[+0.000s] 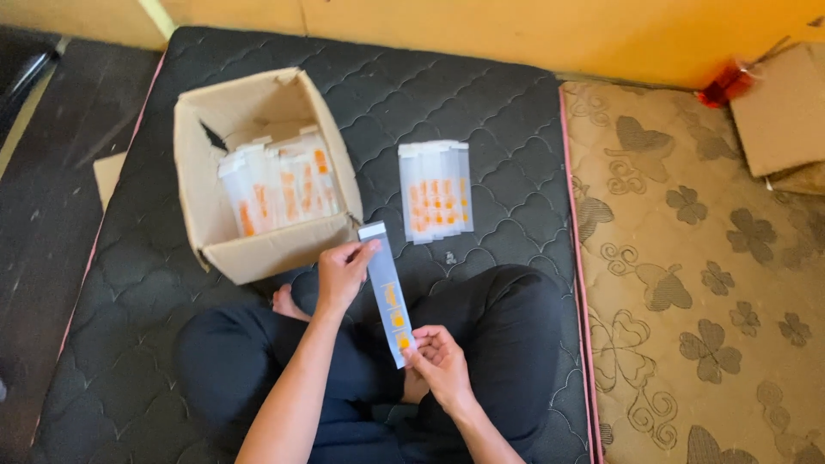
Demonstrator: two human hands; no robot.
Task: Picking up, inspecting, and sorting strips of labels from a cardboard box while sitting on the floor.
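Left hand (pixel 342 273): fingers pinched on the upper end of a long narrow clear sleeve (pixel 388 292), thumb and fingertips closed over its white top edge.

Right hand (pixel 441 361): fingers closed on the lower end of the same sleeve, just above the lap.

Sleeve: clear plastic strip with small orange items showing inside its lower half; held taut between both hands, slanting from upper left to lower right over the crossed legs (pixel 481 344) (black trousers, person seated on the mattress).

Cardboard box (pixel 258 249): open-topped, just left of the left hand, its near wall almost touching the sleeve's top end. Holds a leaning row of like sleeves (pixel 279 185), white-topped with orange contents.

Loose stack of sleeves (pixel 436 191): lying flat on the black quilted mattress (pixel 516 129), beyond the hands and right of the box, fanned slightly.

Adjoining: a tan mattress (pixel 705 258) with a dark floral pattern, to the right; a cardboard piece (pixel 782 107) and a red object (pixel 722 86) at its far corner; yellow wall (pixel 516 26) behind.

Risks, as judged: the sleeve is thin and slick, so a light pinch at either end could let it slip and drop to the lap; if its end is open, tilting it could spill the orange items. The fanned stack could slide apart if a knee nudges the soft mattress.
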